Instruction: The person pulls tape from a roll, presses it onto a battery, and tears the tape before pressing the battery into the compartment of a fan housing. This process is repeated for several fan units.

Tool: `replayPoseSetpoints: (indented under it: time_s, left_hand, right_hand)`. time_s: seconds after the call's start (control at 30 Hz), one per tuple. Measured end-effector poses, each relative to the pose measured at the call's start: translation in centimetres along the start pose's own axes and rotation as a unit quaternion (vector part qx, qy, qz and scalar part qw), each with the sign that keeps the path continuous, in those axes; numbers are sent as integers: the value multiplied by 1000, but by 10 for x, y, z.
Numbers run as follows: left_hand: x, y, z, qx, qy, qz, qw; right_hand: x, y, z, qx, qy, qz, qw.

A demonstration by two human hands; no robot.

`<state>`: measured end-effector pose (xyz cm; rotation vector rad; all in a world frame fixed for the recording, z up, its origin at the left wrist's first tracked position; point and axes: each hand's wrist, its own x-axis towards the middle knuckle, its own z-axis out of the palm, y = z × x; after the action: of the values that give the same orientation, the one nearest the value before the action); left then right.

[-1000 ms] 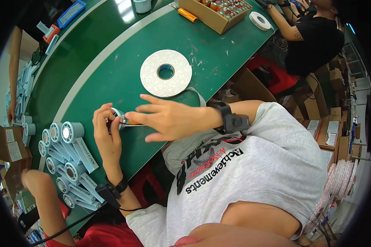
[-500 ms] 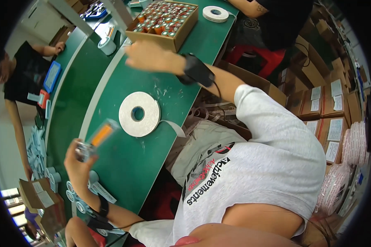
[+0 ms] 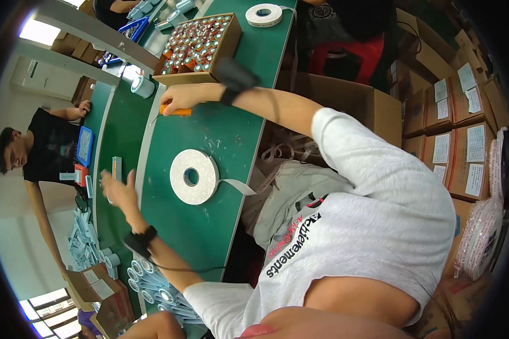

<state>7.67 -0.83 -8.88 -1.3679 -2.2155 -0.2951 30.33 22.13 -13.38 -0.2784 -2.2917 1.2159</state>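
My right hand [image 3: 181,99] is closed around an orange-handled screwdriver [image 3: 178,111], its thin metal shaft pointing away from me over the table's far edge. My left hand [image 3: 120,193] has its fingers spread and nothing visible in it, over the green belt strip. Just beyond its fingertips lies a light blue long piece with an orange strip [image 3: 116,168]. On the green table [image 3: 181,243] between my arms is a big roll of white tape [image 3: 178,179], its loose end trailing over the near edge.
Near my right hand stands a cardboard box [image 3: 226,48] of orange cylinders with silvery ends. A smaller tape roll [image 3: 264,15] lies beyond it. Several light blue parts [image 3: 158,288] are piled by my left forearm. Across the belt a person [image 3: 54,141] sits near a blue tray [image 3: 84,146].
My left hand has let go of the light blue piece with the orange strip, now on the belt. My right hand has come down from beside the box and now shows the screwdriver.
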Motion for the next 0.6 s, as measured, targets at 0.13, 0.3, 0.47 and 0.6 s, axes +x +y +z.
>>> replayPoseSetpoints:
  time_s: [0.13, 0.3, 0.47, 0.6]
  left_hand:
    - [-54, 65, -14, -218, -189, 243, 926]
    - [-81, 80, -34, -346, -184, 17, 920]
    - [-100, 86, -47, -557, -46, -75, 826]
    - [-101, 67, -51, -631, 30, -167, 757]
  right_hand:
    - [-112, -74, 10, 451, -75, 57, 887]
    - [-183, -109, 78, 443, 55, 222, 867]
    - [-186, -127, 83, 456, 73, 210, 862]
    - [-186, -123, 88, 422, -30, 207, 882]
